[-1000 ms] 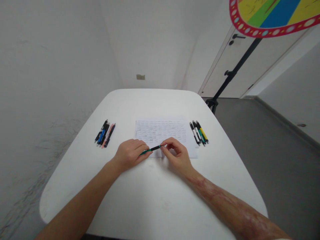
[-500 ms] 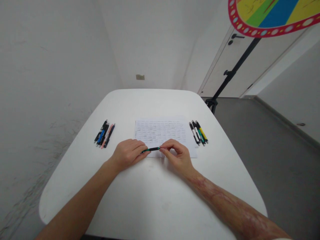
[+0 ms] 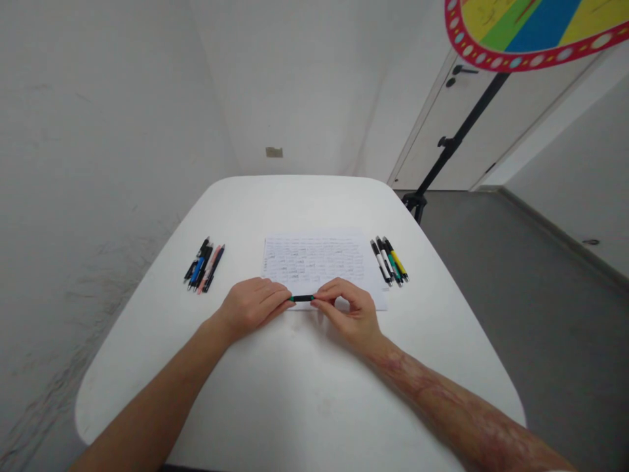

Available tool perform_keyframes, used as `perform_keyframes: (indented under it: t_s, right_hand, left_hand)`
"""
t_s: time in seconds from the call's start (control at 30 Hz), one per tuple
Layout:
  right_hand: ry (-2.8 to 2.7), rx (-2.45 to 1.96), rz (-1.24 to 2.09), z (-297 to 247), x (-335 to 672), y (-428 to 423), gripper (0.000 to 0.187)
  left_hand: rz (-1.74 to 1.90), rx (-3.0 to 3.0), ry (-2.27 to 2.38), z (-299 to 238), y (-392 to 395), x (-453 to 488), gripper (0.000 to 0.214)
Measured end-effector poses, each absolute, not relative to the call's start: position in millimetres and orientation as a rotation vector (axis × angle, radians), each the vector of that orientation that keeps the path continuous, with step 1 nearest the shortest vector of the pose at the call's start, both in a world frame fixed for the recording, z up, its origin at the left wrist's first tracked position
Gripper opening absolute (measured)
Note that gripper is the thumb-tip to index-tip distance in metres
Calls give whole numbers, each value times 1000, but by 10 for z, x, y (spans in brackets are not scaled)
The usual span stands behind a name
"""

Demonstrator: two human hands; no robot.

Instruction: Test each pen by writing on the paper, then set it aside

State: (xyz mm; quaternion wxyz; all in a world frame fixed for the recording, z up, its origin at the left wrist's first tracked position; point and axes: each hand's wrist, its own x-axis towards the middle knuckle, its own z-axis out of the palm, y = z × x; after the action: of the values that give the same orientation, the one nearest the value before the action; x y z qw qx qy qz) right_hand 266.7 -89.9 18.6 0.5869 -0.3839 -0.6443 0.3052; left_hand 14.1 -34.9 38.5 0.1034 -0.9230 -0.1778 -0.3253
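Since left fingers (image 3: 272, 295) and right fingers (image 3: 340, 284) pinch the pen (image 3: 303, 298), one lax grip could drop it onto the paper (image 3: 314, 257) below them tbh.

Head view, single: camera worn on the person's head, above the near edge of the tabletop (image 3: 295, 406), about on its midline. Facing: forward and down, toward the far wall (image 3: 304, 85). Range: close; left hand (image 3: 254, 303) and right hand (image 3: 352, 311) a little below centre, forearms (image 3: 167, 387) cropped at the near side. Coverage: nearly the whole tabletop; left wall (image 3: 98, 144) at left; door (image 3: 484, 151), floor (image 3: 491, 262) and part of a coloured wheel (image 3: 521, 39) at right.
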Motion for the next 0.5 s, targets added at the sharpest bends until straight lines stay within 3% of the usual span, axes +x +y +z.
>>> perform_keyframes:
  t_s: [0.1,0.23,0.27,0.4,0.5]
  right_hand:
    - [-1517,-920,750,177,2656,-892,11]
    - [-1517,-935,796,258,2770,-807,50]
    - [-1510,-940,760,296,2838,-769,53]
    - [-1723,-1111,576,425,3213,-597,13]
    - [-1940,-1277,568,413,3440,-508,12]
  left_hand:
    - [-986,-2733,-512,382,-347,150,8]
    - [-1009,-2726,-614,347,-324,141,7]
    - [-1009,-2719,-646,335,-314,136,7]
    - [-995,-2681,-737,294,-279,128,11]
    - [-965,-2678,-752,280,-266,145,12]
